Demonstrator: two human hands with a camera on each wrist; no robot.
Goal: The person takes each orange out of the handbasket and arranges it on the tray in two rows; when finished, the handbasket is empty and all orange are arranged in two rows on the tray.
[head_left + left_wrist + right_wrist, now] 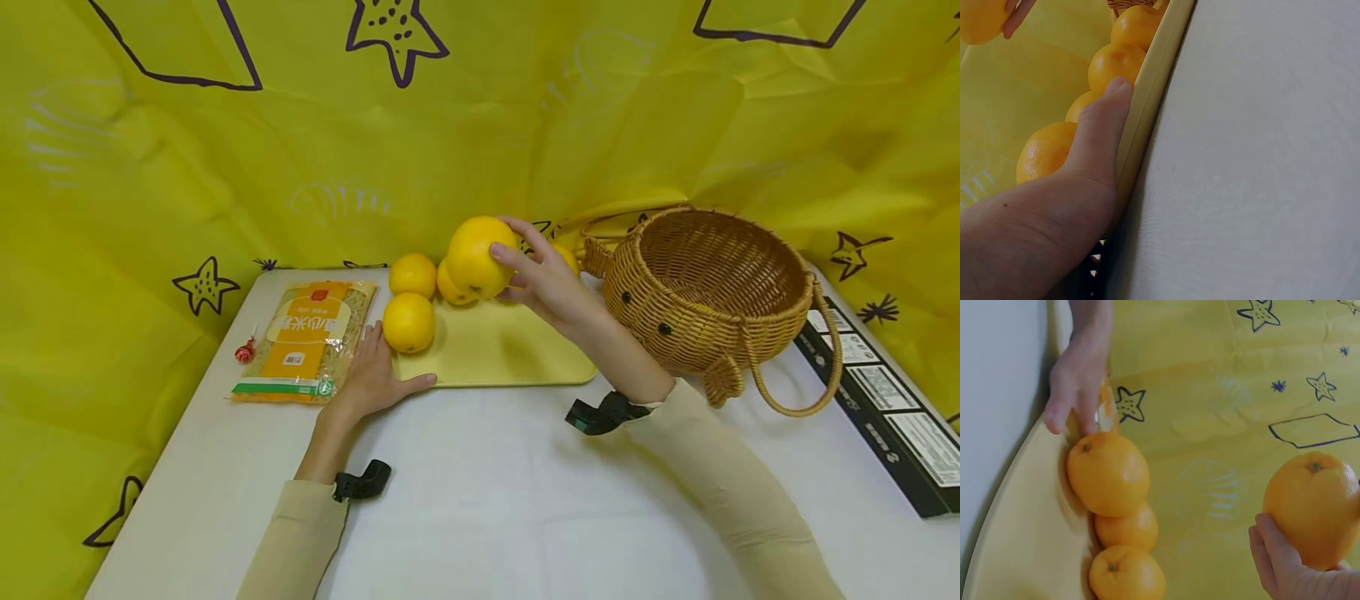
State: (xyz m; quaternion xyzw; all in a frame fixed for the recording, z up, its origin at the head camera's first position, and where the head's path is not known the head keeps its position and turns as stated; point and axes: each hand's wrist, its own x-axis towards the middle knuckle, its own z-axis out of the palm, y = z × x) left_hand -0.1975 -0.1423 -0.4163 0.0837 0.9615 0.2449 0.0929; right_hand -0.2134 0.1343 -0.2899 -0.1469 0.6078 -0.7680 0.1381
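Note:
My right hand grips an orange above the back of a pale yellow tray. The right wrist view shows this orange apart from the others, fingers curled about it. At the tray's left end my left hand rests with its fingers straight and thumb along the near rim. Next to those fingers sits a front-left orange, another orange just behind it. Partly hidden by the lifted orange is a further orange. Behind my right hand, one more orange shows in part.
Left of the tray lies a noodle packet, with a red-wrapped lollipop beside it. To the right, a wicker basket with looped handles stands near a long black box. A yellow patterned cloth hangs behind the white table.

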